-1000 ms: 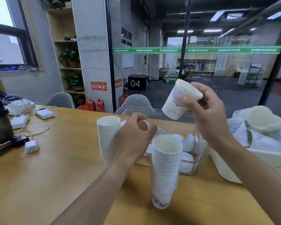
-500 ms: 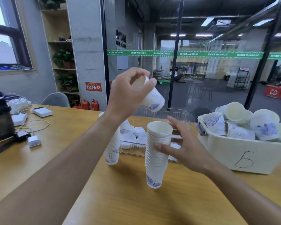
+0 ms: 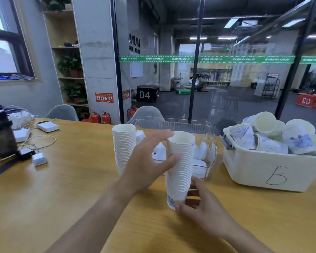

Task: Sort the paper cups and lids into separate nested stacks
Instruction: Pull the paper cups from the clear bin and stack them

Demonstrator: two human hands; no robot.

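While the near stack of paper cups stands on the table at the centre, the step in hand looks like seating the newest cup and squaring the column. Going left to right: the far stack of cups stands at about 10 o'clock from the near one, just in front of the clear bin that holds the white lids. The left hand, its grip loose with fingers spread, touches the upper half of the near stack at 9 o'clock, thumb against the rims. The right hand curls its grip round the bottom cup at 5 o'clock. To do it well, I judge the right hand should keep the base pinned while the left presses straight down, since so tall a column would tip easily. The white tub marked 5, at 3 o'clock, holds loose cups waiting. Compared with half a second ago, the left hand no longer holds a cup aloft but has come down to the stack, and the right has moved from its side to its base.
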